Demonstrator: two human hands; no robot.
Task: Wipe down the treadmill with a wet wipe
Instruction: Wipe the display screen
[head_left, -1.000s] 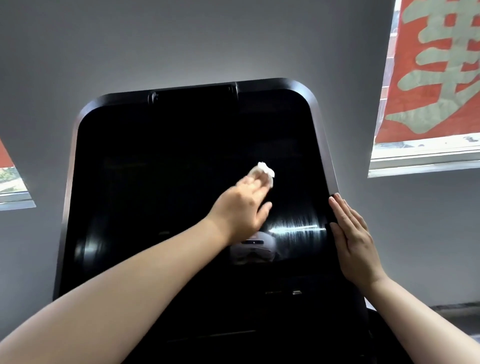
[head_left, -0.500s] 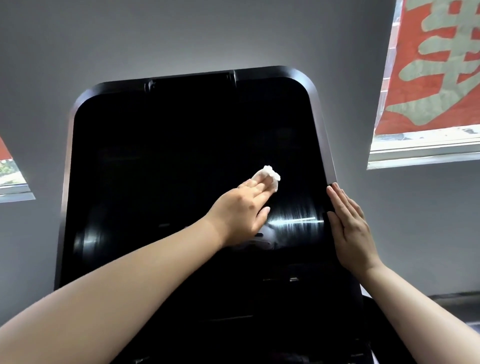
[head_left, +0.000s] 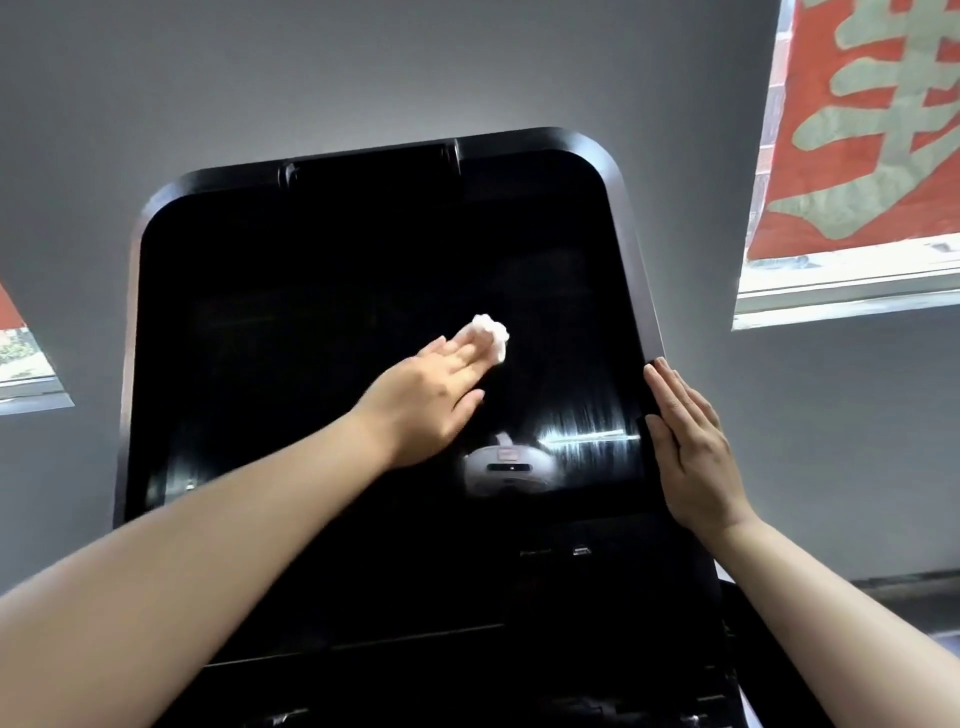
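1. Window (head_left: 26, 364): far left, pale sill; set in matte grey wall.
2. Screen (head_left: 311, 312): treadmill console; glossy black, rounded corners; streaked sheen lower right.
3. Left hand (head_left: 431, 400): fingers straight, pressing wipe (head_left: 491, 332) to screen; wipe white, crumpled, right of centre.
4. Right hand (head_left: 691, 447): flat, fingers straight, against screen's right edge.
5. Banner (head_left: 857, 130): red, pale lettering; upper right.

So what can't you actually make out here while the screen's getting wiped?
Only the head view shows this.
- Wet wipe: mostly hidden under the left hand, so how it is folded is unclear.
- Right hand: its palm faces the treadmill screen's right edge, so contact is unclear.
- Screen: black glare hides which parts are clean.
- Treadmill belt and lower controls: cut off by the bottom edge.
- Red banner: cropped by the frame.
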